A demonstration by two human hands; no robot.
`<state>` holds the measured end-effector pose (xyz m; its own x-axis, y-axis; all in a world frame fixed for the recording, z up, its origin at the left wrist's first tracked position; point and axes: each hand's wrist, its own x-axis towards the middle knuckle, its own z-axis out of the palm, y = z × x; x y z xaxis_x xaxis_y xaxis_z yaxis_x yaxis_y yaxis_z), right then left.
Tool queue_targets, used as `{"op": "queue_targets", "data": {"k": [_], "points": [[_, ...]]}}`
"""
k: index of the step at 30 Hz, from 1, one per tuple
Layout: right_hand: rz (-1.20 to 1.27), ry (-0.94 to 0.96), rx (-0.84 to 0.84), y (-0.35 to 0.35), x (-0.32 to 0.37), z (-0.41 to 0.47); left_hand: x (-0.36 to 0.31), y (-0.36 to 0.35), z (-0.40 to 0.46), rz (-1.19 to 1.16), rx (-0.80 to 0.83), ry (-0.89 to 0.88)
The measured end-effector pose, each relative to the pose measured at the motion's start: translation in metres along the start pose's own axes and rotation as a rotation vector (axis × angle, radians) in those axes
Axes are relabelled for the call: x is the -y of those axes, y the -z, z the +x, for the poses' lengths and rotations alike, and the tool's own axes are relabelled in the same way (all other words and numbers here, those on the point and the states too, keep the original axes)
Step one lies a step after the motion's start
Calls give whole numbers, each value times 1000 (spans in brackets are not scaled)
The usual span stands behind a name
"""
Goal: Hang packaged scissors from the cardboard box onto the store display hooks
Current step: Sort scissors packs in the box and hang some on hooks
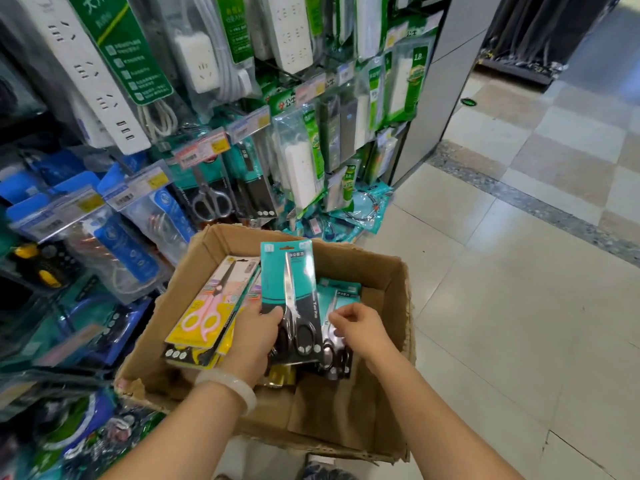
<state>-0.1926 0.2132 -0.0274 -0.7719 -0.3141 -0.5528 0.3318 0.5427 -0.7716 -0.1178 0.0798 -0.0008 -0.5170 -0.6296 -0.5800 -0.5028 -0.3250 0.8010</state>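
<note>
Left hand (258, 336) curls round lower edge of teal scissors pack (289, 299), holding it upright above cardboard box (394, 271) centre. Right hand (360, 329), fingers bent, pinches at next teal pack (337, 301) lying toward box's right wall. Pack likely light, stiff card, slick blister; best gripped low, hang-hole free. Display hooks hidden behind stock; box bottom obscured.

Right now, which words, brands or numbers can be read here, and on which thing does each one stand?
"公牛": green header of a hanging power strip pack.
"1.8": green card of a power strip pack.
Price tags: too blurred.
Teal scissors pack in the left hand: print too small.
</note>
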Motion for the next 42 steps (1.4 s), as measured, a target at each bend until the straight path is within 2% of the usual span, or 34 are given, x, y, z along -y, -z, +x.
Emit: {"op": "queue_targets", "data": {"k": [2, 4, 7, 11, 17, 22, 32, 42], "points": [[-171, -70, -60, -2, -6, 9, -1, 12, 2, -27, -34, 2], [-291, -108, -46, -5, -11, 15, -1, 23, 3, -47, -64, 17], [-357, -118, 14, -15, -21, 26, 3, 36, 2, -75, -86, 32], [-387, -146, -7, -28, -32, 35, 6, 49, -4, -99, -110, 52], [-261, -183, -75, -31, -30, 36, 5, 64, -8, -107, -123, 44], [72, -252, -67, -30, -34, 29, 0, 63, -10, -115, -103, 54], [297, 219, -42, -14, 18, -31, -14, 63, -17, -174, -81, 11], [280, 405, 204, -69, 90, -65, -26, 128, -40, -267, -170, -120]]}}
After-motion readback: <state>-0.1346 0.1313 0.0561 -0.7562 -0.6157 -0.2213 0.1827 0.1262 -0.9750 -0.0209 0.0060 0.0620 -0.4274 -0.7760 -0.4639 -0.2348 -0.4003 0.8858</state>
